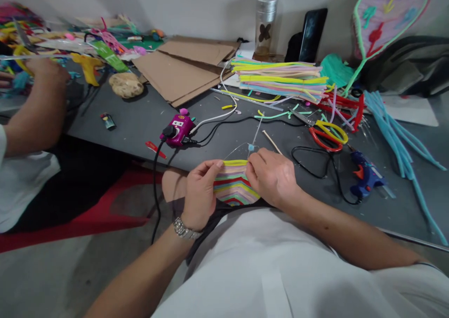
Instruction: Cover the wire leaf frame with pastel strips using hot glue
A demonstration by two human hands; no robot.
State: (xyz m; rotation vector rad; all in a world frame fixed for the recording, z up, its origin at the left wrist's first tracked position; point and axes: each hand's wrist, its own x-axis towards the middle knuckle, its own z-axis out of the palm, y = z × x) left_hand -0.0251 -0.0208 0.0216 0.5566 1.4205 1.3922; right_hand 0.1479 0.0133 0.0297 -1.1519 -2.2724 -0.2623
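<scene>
Both hands hold a small striped piece (234, 184) made of many-coloured pipe cleaners, close to my body at the table's front edge. My left hand (199, 194), with a metal watch at the wrist, grips the piece's left side, fingers closed. My right hand (271, 175) pinches its top right edge, where a thin wire frame (242, 148) with a small blue bead rises from it. A yellow pipe cleaner runs along the piece's top edge.
On the dark table (140, 121): red-and-yellow scissors (326, 133), a blue glue gun (366, 174), a stack of pipe cleaners (280, 79), blue strands (400, 140), cardboard sheets (182, 70), a magenta plug device (177, 130) with cables. Another person's arm (38, 107) works at the left.
</scene>
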